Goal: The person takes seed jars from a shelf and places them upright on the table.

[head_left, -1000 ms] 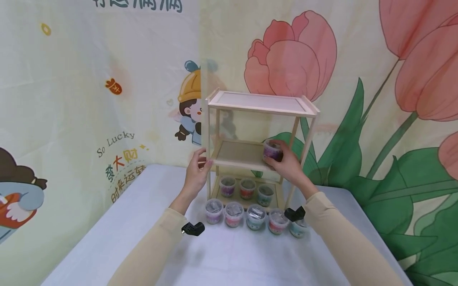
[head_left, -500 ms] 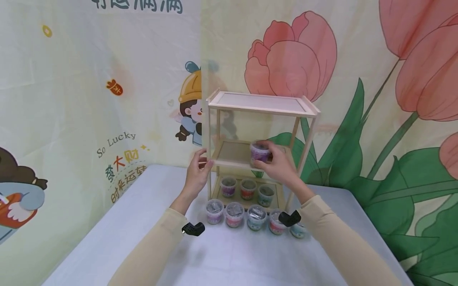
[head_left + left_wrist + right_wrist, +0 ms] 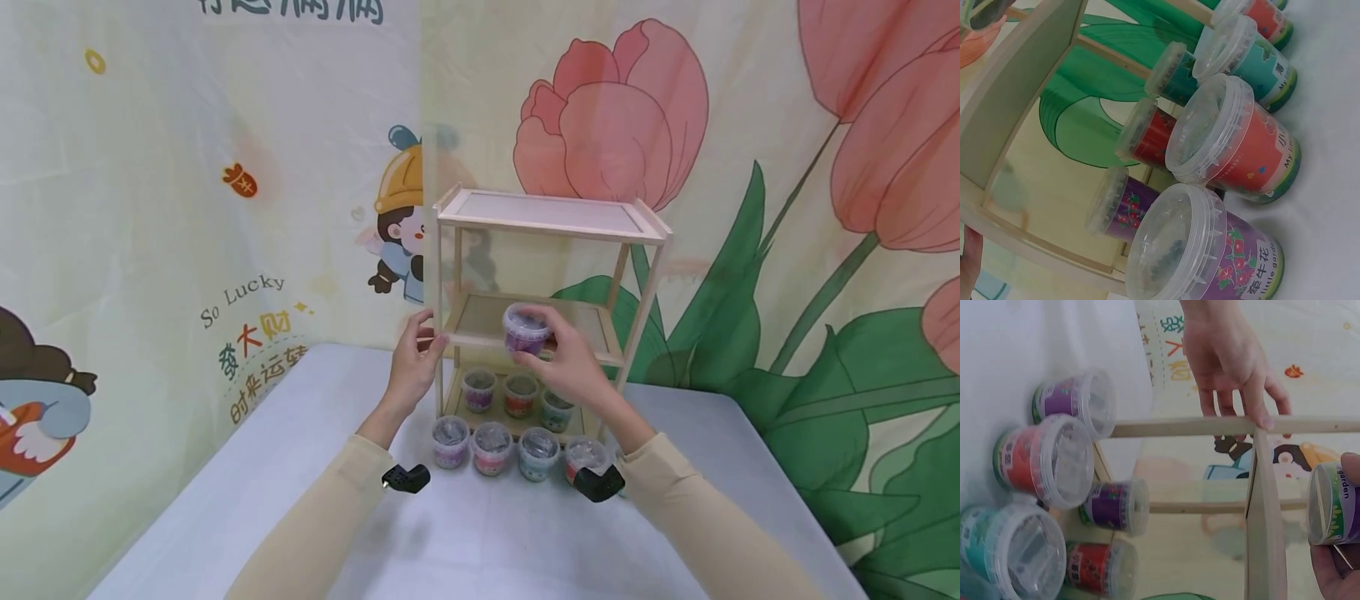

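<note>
Pale printed cloth point(image 3: 322, 108) with tulips and cartoon figures hangs behind a white-covered table point(image 3: 315, 467), where a light wooden rack point(image 3: 555, 212) stands. At the near edge of its middle shelf, the right hand point(image 3: 570, 358) holds a purple cup point(image 3: 525, 329) between thumb and fingers; whether the cup touches the shelf cannot be told. It has a clear rim, a purple label and a green band by the base, with "garden" lettered beside it. The left hand point(image 3: 412, 354) grips the rack's near left post, thumb at the shelf joint. Fingers mask the held cup's right side, and the right wrist view crops it. Of the lidded cups point(image 3: 491, 450) in the near row, the rightmost is mostly covered by the right wrist's black camera point(image 3: 599, 483). The held cup is roughly upright, rim up, long axis near vertical.
</note>
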